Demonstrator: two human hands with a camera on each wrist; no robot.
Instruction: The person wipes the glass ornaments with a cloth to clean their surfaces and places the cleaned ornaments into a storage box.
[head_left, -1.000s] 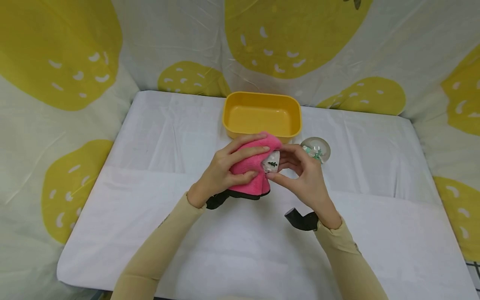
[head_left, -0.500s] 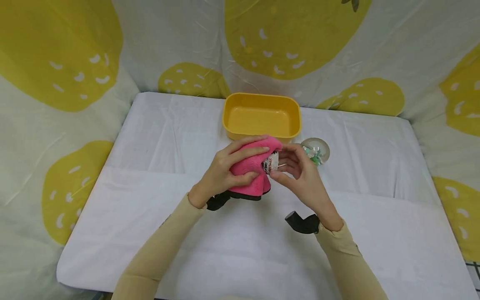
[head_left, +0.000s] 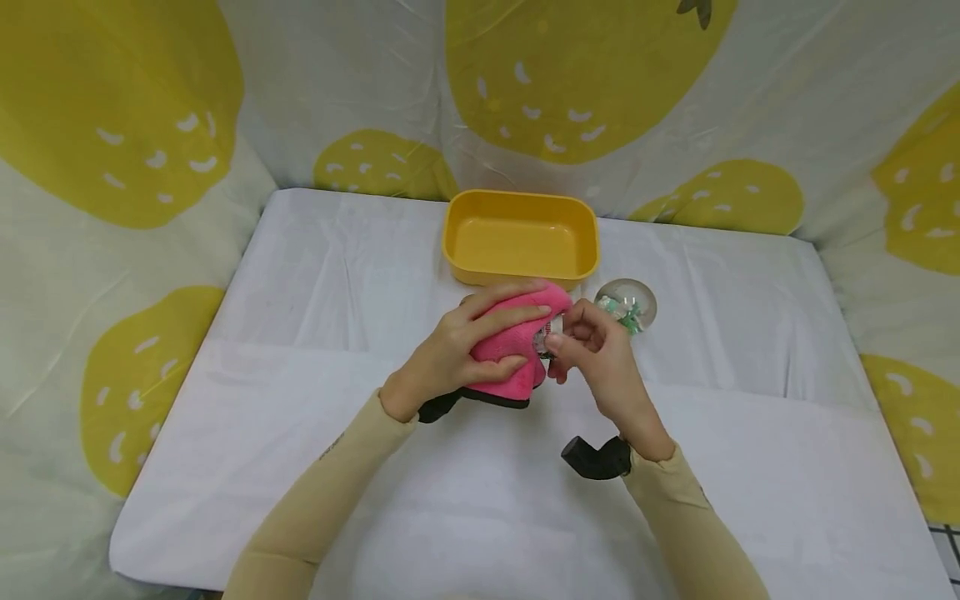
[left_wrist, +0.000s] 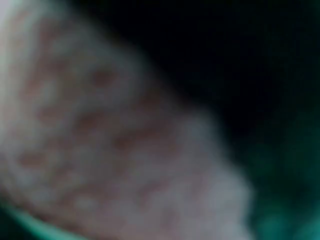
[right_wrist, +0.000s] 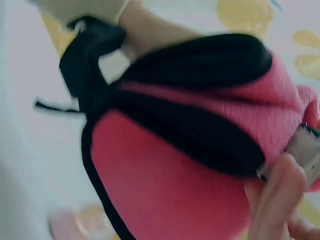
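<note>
In the head view a pink cloth with dark edging is bunched in my left hand, whose fingers curl over it. Out of the cloth's right side pokes the white printed base of what looks like a snow globe; the rest is covered. My right hand pinches this base between thumb and fingers. The right wrist view shows the cloth hanging in folds, with fingertips on the pale base. A clear snow globe with green and white inside lies beyond my right hand. The left wrist view is too blurred to read.
Behind my hands a yellow plastic basin stands near the table's back edge. White cloth covers the table. A curtain with yellow fruit prints hangs around the back and sides.
The base has turned in the cloth: a small green tree showed first, then red lettering. My right fingers have closed in on it from a looser hold. Both hands sit slightly lower in view.
</note>
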